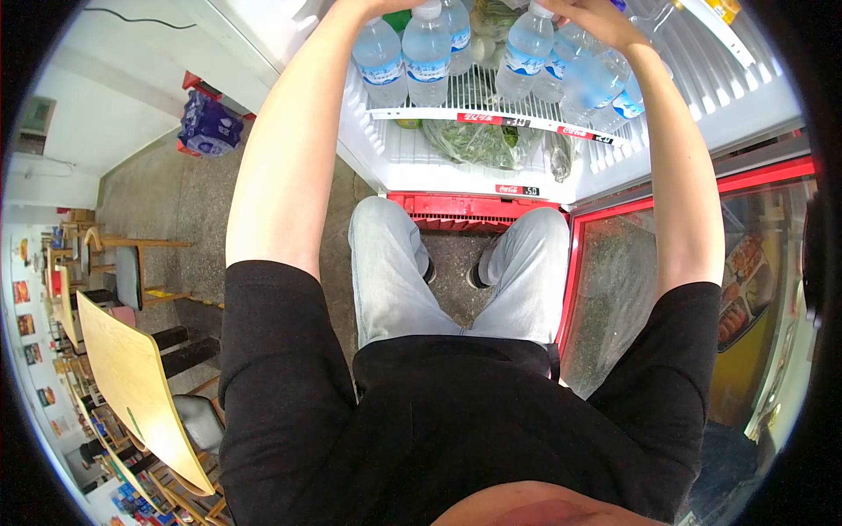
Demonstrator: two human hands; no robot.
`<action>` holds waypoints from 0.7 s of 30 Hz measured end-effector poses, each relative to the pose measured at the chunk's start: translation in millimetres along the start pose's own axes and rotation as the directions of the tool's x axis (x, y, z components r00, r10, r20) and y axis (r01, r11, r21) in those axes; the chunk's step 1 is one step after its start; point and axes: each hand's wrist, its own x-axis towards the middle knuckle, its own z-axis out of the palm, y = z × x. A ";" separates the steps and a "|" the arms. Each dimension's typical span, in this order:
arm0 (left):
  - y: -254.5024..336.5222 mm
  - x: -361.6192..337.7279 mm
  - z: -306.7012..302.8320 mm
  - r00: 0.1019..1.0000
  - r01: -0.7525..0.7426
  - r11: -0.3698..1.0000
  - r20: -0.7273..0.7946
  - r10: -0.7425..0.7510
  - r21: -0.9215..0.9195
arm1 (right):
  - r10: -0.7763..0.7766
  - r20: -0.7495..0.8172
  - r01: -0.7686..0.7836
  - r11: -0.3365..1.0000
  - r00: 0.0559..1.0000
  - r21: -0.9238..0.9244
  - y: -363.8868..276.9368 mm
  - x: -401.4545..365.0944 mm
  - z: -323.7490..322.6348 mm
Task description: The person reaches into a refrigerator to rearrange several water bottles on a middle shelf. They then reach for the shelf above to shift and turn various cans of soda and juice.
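Note:
My right hand (598, 19) reaches over the fridge shelf at the top of the view, its fingers curled at the cap of a clear water bottle (529, 54) with a blue and white label. That bottle leans slightly and touches the shelf. My left hand (379, 6) is mostly cut off by the top edge, so its fingers are hidden. It is nearest to two upright water bottles, a left one (381, 66) and one beside it (427, 60). More bottles (601, 83) crowd together under my right wrist.
Below the wire shelf (478, 112), bagged green vegetables (482, 145) lie on the fridge floor. The red-framed glass door (605, 289) stands open at right. Wooden tables (132, 386) and chairs are at left, and a purple wrapped pack (209, 124) sits by the wall.

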 end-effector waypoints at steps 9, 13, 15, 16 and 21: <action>1.7 -1.0 2.4 1.000 -0.006 0.998 0.012 0.007 -0.067 | -0.001 -0.003 0.001 1.000 1.000 -0.013 5.3 3.5 1.8; 3.4 -2.3 2.6 1.000 -0.002 0.998 0.012 0.003 -0.058 | -0.002 -0.006 0.002 1.000 1.000 -0.003 -0.3 -1.2 -0.3; 3.6 -2.8 1.9 1.000 -0.002 0.998 0.017 0.003 -0.058 | 0.002 -0.001 -0.002 1.000 1.000 0.006 -3.4 -2.6 -1.4; 3.7 -3.0 1.3 1.000 -0.002 0.998 0.023 0.003 -0.058 | 0.002 0.002 -0.002 1.000 1.000 0.009 -3.2 -2.3 -1.4; 1.4 -1.0 2.5 1.000 -0.022 0.997 0.011 0.023 -0.075 | 0.000 0.005 0.000 1.000 1.000 0.024 3.3 2.3 0.4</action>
